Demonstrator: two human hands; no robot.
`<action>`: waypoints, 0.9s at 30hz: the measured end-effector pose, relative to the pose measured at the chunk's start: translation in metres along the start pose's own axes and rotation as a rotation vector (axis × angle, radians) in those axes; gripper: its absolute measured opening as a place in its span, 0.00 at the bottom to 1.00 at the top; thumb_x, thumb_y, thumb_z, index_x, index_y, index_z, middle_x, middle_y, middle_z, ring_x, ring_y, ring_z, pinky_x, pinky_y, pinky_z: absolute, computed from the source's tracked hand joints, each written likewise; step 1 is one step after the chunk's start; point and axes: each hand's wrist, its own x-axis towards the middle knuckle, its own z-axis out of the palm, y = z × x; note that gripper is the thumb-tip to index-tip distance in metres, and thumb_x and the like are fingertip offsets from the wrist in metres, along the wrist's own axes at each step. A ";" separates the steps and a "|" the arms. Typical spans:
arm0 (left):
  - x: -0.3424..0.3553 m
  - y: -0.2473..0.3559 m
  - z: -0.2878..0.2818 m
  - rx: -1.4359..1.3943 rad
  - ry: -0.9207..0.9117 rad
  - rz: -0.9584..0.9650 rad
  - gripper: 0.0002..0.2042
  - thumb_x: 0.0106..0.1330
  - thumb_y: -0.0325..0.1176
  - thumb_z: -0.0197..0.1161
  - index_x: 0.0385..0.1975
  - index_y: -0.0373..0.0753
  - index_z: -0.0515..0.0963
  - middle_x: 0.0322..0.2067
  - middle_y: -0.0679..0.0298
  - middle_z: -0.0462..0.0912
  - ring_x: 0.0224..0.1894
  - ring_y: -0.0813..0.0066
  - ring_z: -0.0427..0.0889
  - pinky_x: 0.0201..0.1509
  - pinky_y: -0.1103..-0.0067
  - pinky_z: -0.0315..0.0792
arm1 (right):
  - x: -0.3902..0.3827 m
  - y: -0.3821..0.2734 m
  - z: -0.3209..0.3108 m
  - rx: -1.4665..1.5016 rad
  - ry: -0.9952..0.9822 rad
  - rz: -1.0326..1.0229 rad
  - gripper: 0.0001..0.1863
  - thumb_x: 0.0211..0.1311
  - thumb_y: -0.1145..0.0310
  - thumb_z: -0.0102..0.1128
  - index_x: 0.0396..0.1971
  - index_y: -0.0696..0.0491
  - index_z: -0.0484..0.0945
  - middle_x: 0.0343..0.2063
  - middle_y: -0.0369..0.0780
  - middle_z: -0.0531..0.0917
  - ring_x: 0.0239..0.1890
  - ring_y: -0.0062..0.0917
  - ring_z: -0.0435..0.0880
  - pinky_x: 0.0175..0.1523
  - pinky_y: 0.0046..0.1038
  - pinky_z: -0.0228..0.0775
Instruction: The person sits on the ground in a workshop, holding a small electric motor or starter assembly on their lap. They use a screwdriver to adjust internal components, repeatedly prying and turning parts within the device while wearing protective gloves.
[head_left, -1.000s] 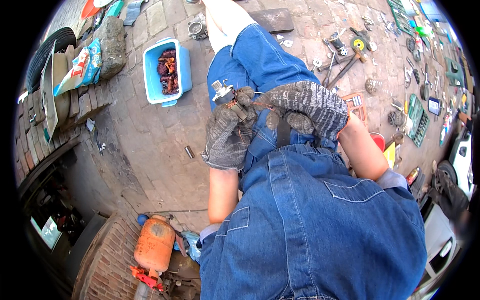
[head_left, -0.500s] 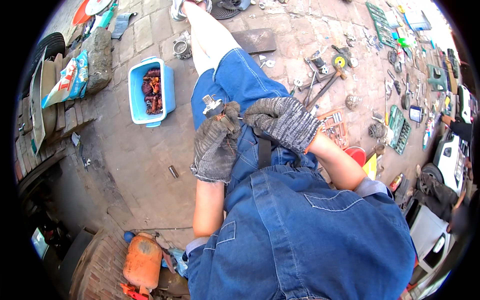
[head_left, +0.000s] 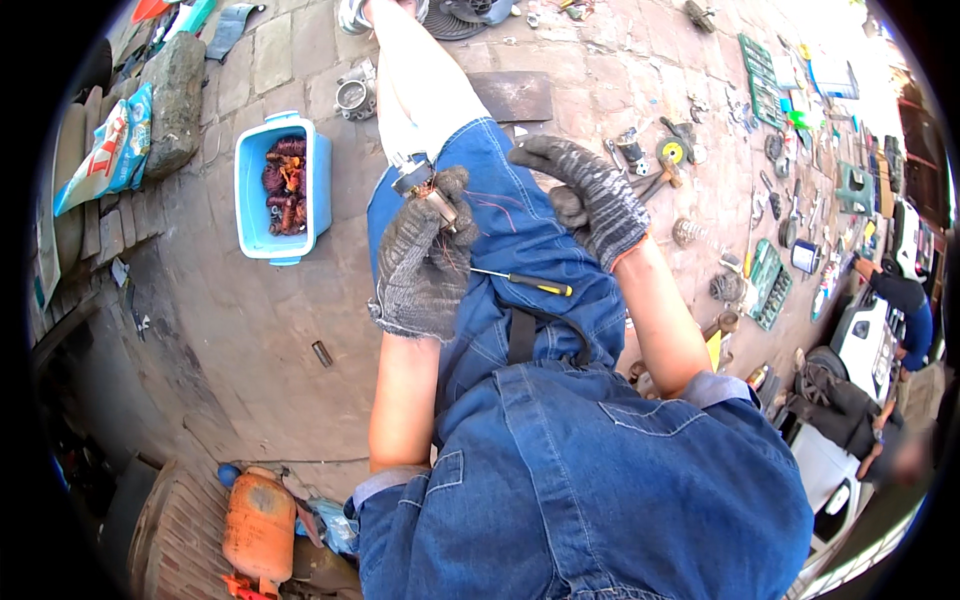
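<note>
My left hand, in a dark grey knit glove, is closed around a small motor part above my lap. A metal end and a coppery core show past the fingers. Thin copper wires trail from it to the right. My right hand, gloved as well, is held off to the right, its fingers stretched out and apart from the thumb, holding nothing visible. Across my blue overalls lies a screwdriver with a yellow and black handle, its shaft pointing at the left glove.
A light blue tub of copper windings stands on the paving at left. A small metal cylinder lies nearer. Hammers, a grinder disc and green tool cases spread rightward. An orange tank stands lower left.
My right hand has drawn away from the motor part and opened. The screwdriver now shows on my lap, and loose copper wires reach out from the part. My left hand keeps its hold.
</note>
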 end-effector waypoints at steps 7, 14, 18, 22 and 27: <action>0.006 0.010 -0.007 0.220 0.114 -0.066 0.18 0.54 0.31 0.59 0.41 0.28 0.69 0.38 0.56 0.75 0.30 0.77 0.73 0.30 0.85 0.68 | -0.001 -0.004 0.027 -0.913 0.017 -0.323 0.12 0.47 0.70 0.61 0.32 0.58 0.77 0.28 0.37 0.80 0.28 0.15 0.76 0.34 0.18 0.69; 0.009 0.006 0.007 0.187 0.201 -0.073 0.15 0.54 0.31 0.59 0.40 0.30 0.72 0.34 0.62 0.77 0.28 0.82 0.73 0.30 0.88 0.67 | 0.007 0.006 0.046 -1.142 0.038 -0.457 0.11 0.44 0.71 0.63 0.29 0.58 0.77 0.25 0.39 0.79 0.28 0.15 0.76 0.35 0.19 0.70; 0.013 0.003 0.008 0.184 0.181 -0.100 0.16 0.54 0.33 0.59 0.40 0.31 0.72 0.34 0.62 0.77 0.28 0.82 0.73 0.29 0.88 0.67 | 0.011 0.006 0.046 -1.147 0.064 -0.386 0.11 0.43 0.70 0.64 0.28 0.58 0.77 0.23 0.37 0.79 0.26 0.15 0.75 0.34 0.18 0.69; 0.020 -0.001 -0.004 0.125 0.110 -0.127 0.17 0.56 0.31 0.57 0.44 0.30 0.68 0.40 0.57 0.75 0.35 0.75 0.76 0.35 0.83 0.73 | 0.020 0.003 0.032 -1.029 0.015 -0.339 0.12 0.43 0.69 0.63 0.28 0.59 0.77 0.21 0.36 0.79 0.25 0.14 0.74 0.33 0.18 0.68; 0.022 0.007 -0.008 0.150 0.242 -0.084 0.16 0.54 0.32 0.60 0.41 0.33 0.71 0.38 0.59 0.76 0.28 0.80 0.75 0.28 0.87 0.68 | 0.045 -0.009 -0.006 -0.770 0.091 -0.141 0.11 0.47 0.67 0.60 0.30 0.58 0.77 0.22 0.34 0.78 0.22 0.13 0.72 0.27 0.16 0.65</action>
